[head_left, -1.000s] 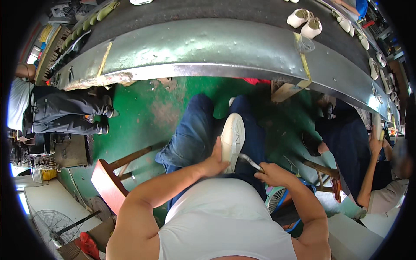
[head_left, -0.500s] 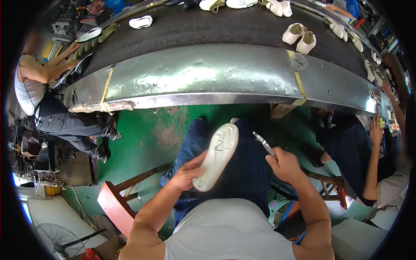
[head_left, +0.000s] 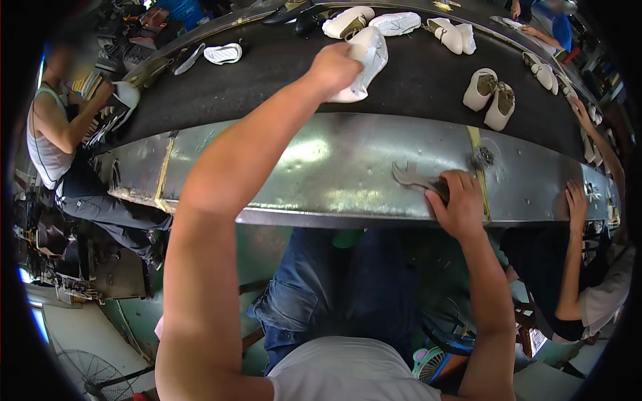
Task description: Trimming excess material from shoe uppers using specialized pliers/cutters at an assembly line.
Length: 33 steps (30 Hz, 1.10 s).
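Holding the shoe (head_left: pixel 372 60) in the left hand (head_left: pixel 336 69), with fingers curled tightly round it, beyond the ledge (head_left: pixel 348 144) and above or on the dark worktop (head_left: pixel 234 93); cannot tell which. With the right hand (head_left: pixel 463 200), gripping the tool (head_left: pixel 409 176) by its handle, apparently resting on the ledge. Looks like setting down or picking up the shoe, not tooling. Seems to call next for steadying the shoe beyond the ledge, without knocking the other shoes (head_left: pixel 396 24) farther past it.
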{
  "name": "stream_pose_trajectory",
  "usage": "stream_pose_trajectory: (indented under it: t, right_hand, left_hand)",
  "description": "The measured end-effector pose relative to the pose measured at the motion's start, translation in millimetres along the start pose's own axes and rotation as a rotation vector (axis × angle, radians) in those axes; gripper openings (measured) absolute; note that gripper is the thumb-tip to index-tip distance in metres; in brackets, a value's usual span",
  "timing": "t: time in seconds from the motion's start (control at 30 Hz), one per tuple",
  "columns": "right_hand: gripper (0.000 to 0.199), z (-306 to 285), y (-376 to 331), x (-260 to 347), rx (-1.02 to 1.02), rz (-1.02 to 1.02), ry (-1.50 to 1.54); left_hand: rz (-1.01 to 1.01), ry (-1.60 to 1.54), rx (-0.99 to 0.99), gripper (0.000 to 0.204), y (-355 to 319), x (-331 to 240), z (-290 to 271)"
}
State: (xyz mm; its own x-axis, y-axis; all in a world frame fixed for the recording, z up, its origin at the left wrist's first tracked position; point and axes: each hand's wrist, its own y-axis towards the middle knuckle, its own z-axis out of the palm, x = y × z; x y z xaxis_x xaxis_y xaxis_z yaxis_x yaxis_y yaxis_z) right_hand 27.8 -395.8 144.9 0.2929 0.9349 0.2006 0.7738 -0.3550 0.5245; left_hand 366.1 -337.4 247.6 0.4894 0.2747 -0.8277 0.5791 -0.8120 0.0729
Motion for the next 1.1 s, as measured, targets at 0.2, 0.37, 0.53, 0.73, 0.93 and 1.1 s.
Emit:
stream_pose_trajectory:
  t: [0.2, 0.37, 0.53, 0.73, 0.93, 1.1]
  right_hand:
    - [0.042, 1, 5, -4, 0.03, 0.038, 0.068]
    - [0.043, -3, 12, -3, 0.053, 0.044, 0.074]
    - [0.044, -2, 16, -4, 0.096, 0.091, 0.074]
    - [0.043, -3, 13, -6, 0.198, 0.132, 0.068]
    - [0.044, 4, 17, -1, 0.23, 0.155, 0.024]
    - [0.042, -1, 16, 2, 0.178, 0.116, -0.006]
  left_hand:
    - [0.507, 1.237, 0.366, 0.029, 93, 66, 66]
    - [0.435, 0.575, -0.101, 0.024, 106, 65, 31]
    - [-0.019, 0.275, -0.551, 0.051, 197, 140, -15]
    - [-0.246, 0.105, -0.728, 0.094, 300, 207, -36]
    - [-0.291, 0.172, -0.488, 0.075, 339, 233, -59]
    - [-0.251, 0.292, -0.426, 0.053, 289, 214, -62]
